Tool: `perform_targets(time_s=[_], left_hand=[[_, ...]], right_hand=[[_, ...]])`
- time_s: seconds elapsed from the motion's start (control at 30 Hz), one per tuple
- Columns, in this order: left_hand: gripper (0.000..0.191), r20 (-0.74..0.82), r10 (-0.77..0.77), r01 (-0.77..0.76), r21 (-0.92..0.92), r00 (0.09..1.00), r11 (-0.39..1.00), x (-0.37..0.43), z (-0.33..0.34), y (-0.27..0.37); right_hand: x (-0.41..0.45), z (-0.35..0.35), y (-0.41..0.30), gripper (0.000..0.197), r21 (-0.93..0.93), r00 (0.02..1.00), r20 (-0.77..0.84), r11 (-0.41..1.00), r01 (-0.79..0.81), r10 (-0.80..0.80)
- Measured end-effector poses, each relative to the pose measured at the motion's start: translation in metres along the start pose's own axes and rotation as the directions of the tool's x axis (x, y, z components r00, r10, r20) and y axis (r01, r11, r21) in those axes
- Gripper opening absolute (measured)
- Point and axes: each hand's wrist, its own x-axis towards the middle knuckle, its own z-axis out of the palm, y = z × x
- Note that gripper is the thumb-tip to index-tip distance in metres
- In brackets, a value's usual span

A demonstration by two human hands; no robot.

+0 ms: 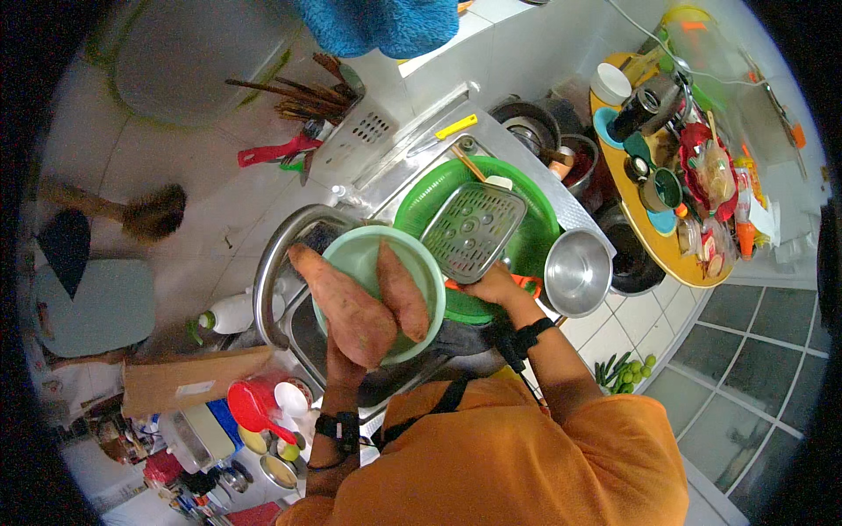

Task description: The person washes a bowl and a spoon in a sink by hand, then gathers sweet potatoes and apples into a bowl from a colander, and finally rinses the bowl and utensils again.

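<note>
My left hand [344, 360] holds a large sweet potato [352, 315] from beneath, over the near left rim of a pale green bowl [348, 244]. The potato's narrow end sticks out past the far left rim. Inside the bowl rests a smaller sweet potato [402, 296]. My right hand [490, 284] reaches to the near side of a green basin [543, 204], at the lower end of a slotted grey drain tray [475, 227]. An orange tool part [528, 285] shows on both sides of this hand. Its fingers are largely hidden, so their grip cannot be made out.
A steel bowl [577, 273] stands right of the basin. The curved faucet [264, 283] arches beside the pale green bowl, over the sink [309, 342]. A yellow-handled knife [456, 127] lies on the far sink ledge. At right, a crowded yellow table [635, 223] stands above several pans.
</note>
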Motion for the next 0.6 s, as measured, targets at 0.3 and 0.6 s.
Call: perform_targets(time_s=[0.3, 0.6], left_hand=[[0.058, -0.203, 0.006, 0.011, 0.081, 0.979, 0.997, -0.021, 0.035, -0.005], [0.059, -0.227, -0.019, 0.041, 0.092, 0.974, 0.995, -0.036, 0.029, -0.004]], right_hand=[[0.029, 0.03, -0.026, 0.061, 0.612, 0.949, -0.281, 0.788, 0.063, 0.142], [0.075, 0.023, 0.008, 0.083, 0.086, 0.915, -0.373, 0.977, 0.197, -0.152]])
